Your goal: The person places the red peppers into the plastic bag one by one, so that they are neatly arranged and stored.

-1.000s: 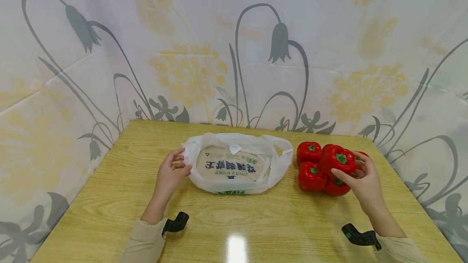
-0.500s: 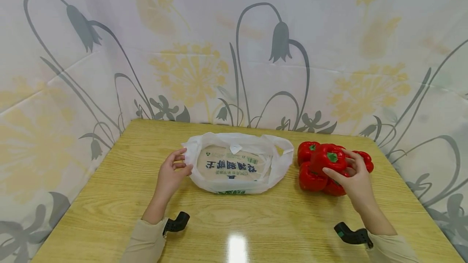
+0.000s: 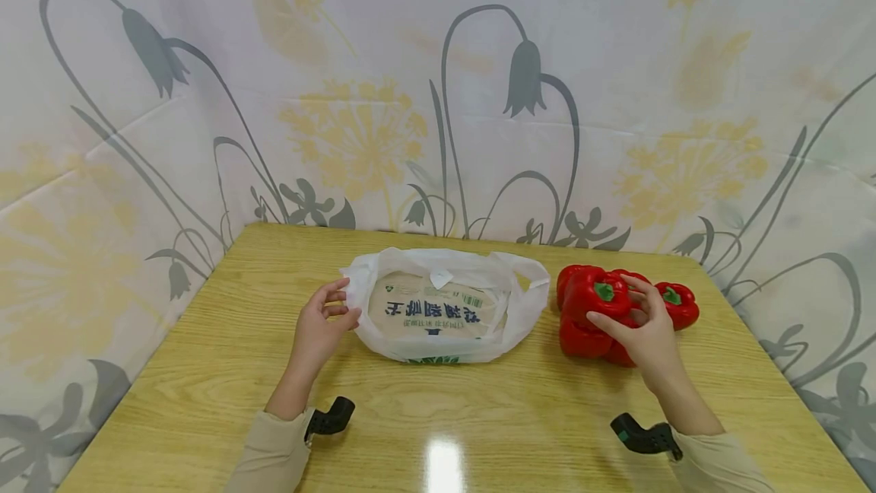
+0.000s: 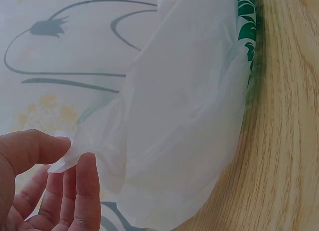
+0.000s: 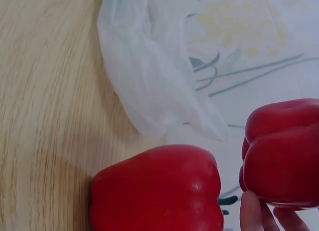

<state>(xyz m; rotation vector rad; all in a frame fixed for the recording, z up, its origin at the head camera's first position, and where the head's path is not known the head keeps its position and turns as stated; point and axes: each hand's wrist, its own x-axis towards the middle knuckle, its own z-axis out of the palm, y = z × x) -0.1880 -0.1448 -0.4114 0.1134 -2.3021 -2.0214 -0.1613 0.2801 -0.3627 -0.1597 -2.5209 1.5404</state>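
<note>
A white plastic bag (image 3: 523, 326) lies with its mouth spread on the wooden table, and a beige panel with dark blue characters (image 3: 431, 314) shows inside. My left hand (image 3: 318, 329) pinches the bag's left edge between thumb and fingers; in the left wrist view the thumb (image 4: 47, 147) presses on the thin film. With my right hand (image 3: 650, 337) I grip a red bell pepper (image 3: 585, 297) by its right side, stem toward me, above other peppers. The right wrist view has this held pepper (image 5: 286, 156) raised beside another pepper (image 5: 157, 191).
Under and behind the held pepper are several more red bell peppers (image 3: 582, 341), partly hidden. One pepper (image 3: 680, 316) sits at the right of the group. A flower-patterned cloth (image 3: 438, 112) hangs behind the wooden table (image 3: 397, 417). Each sleeve carries a black mount (image 3: 643, 436).
My right hand has carried the held pepper left over the group, toward the bag, uncovering the pepper at the right. My left hand and the bag have stayed in place.
</note>
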